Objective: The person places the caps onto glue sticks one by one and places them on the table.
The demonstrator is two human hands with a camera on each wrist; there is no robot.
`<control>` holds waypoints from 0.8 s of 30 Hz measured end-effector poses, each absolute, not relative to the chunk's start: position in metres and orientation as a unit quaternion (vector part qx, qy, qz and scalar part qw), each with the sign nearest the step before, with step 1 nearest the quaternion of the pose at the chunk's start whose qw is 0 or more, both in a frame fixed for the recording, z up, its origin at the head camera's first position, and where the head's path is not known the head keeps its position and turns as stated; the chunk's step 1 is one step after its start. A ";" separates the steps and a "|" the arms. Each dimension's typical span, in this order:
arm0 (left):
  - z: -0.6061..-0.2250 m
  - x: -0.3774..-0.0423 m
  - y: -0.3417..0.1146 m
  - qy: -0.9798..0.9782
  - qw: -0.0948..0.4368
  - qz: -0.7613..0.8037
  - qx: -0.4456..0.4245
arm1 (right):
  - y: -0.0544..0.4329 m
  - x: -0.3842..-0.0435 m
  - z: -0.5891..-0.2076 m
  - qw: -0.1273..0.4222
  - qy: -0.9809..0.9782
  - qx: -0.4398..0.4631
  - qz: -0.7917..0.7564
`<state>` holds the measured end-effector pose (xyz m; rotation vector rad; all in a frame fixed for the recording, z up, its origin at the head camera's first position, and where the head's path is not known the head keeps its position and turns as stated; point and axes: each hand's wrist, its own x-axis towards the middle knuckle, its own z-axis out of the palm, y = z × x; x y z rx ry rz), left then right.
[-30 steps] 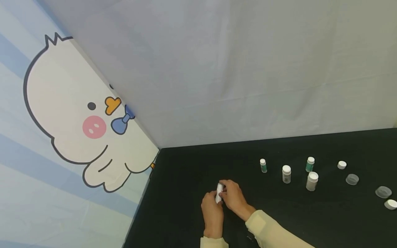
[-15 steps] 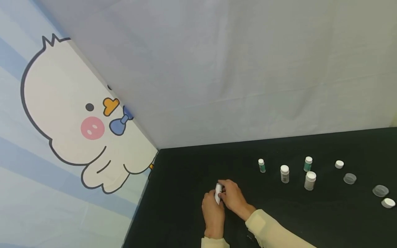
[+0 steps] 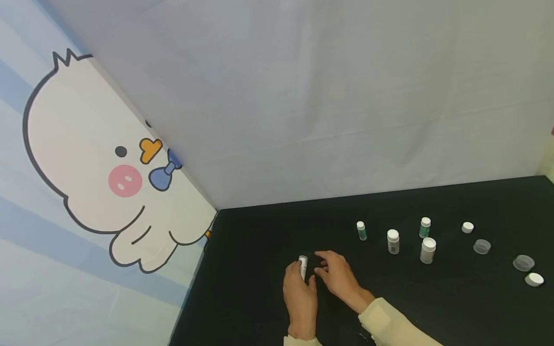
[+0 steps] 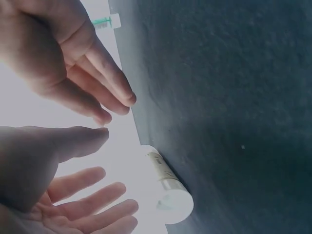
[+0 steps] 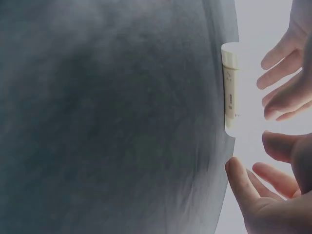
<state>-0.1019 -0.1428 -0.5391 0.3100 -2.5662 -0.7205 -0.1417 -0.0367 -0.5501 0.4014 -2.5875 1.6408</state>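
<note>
"How's the bare left hand (image 3: 300,294)?"
"Fingers loosely extended, thumb held out."
"And the bare right hand (image 3: 339,275)?"
"Just beside it, fingers slightly bent, forearm in a pale-yellow cloth sleeve (image 3: 395,325)."

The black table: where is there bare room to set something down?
On the black table, left side, between the cartoon wall and the left hand; also front right, between the right sleeve and the nearest white cap. It's crowded around the two rightmost bottles.

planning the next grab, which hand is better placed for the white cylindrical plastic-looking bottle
Probably the left hand: in the head view it partly overlaps the bottle, while a visible gap separates the bottle from the right hand.
</note>
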 end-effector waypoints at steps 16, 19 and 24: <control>-0.537 -0.100 -0.119 -0.938 0.211 -0.257 0.098 | 0.004 -0.124 -0.545 0.013 -0.837 0.090 0.539; -0.538 -0.101 -0.115 -0.938 0.214 -0.257 0.090 | 0.011 -0.121 -0.544 0.006 -0.839 0.083 0.538; -0.541 -0.102 -0.107 -0.938 0.215 -0.263 0.072 | 0.023 -0.117 -0.545 0.008 -0.841 0.076 0.536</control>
